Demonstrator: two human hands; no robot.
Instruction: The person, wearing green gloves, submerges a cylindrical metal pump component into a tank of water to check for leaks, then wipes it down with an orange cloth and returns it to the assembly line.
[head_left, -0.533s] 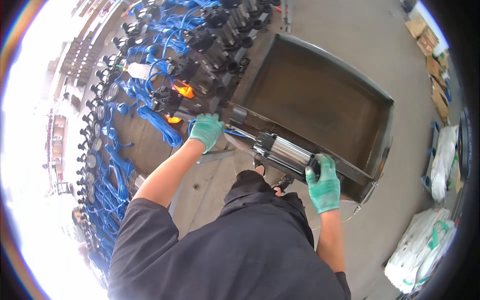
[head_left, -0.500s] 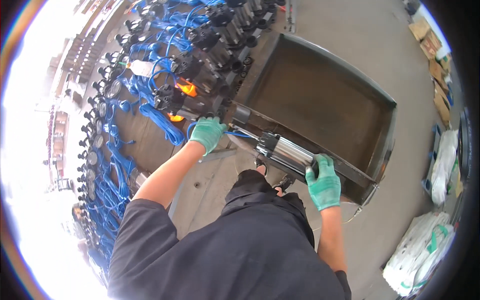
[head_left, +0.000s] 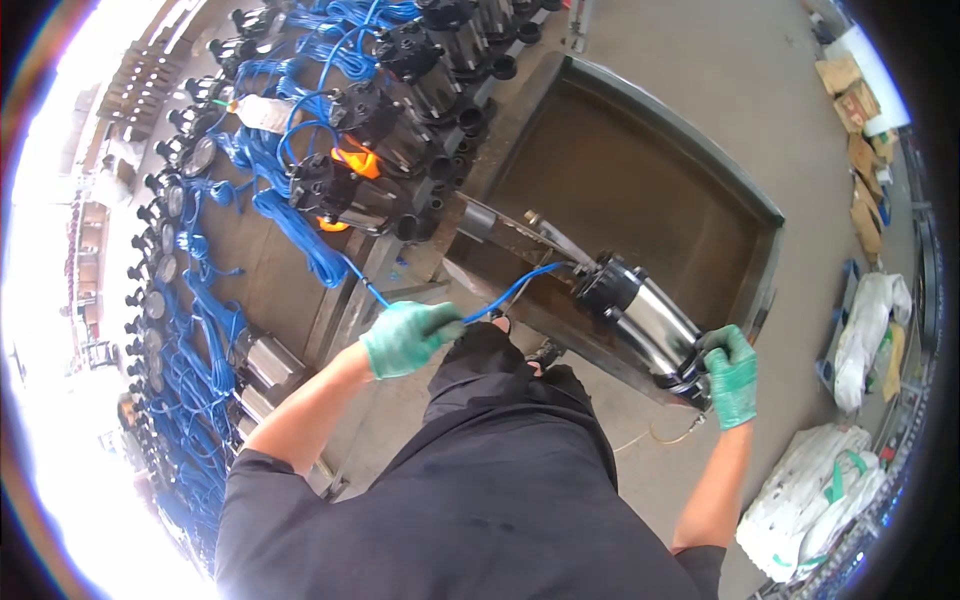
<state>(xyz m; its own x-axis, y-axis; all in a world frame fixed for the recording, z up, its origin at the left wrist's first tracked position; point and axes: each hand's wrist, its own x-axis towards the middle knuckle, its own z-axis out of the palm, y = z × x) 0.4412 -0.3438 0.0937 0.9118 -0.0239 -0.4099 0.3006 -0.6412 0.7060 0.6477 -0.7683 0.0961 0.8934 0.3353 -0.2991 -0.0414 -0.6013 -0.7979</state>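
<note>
A submersible pump (head_left: 657, 327), a shiny steel cylinder with black ends, lies slanted across the near rim of a large metal tank. My right hand (head_left: 733, 375), in a green glove, grips its black lower right end. From the pump's upper end a blue cable (head_left: 530, 277) runs left into my left hand (head_left: 408, 338), also gloved in green. The fingers there are closed round the cable, which continues up to a blue coil (head_left: 310, 235) on the bench.
The shallow metal tank (head_left: 770, 213) has a brown inside. Left of it, several similar pumps (head_left: 385, 125) stand along the bench with blue cable bundles, orange pieces (head_left: 357, 158) and a white bottle (head_left: 265, 113). White sacks (head_left: 805, 500) and cardboard (head_left: 862, 190) lie at the right.
The pump has shifted right along the tank's rim with my right hand. My left hand has moved toward me from the bench edge, and the cable now stretches between it and the pump.
</note>
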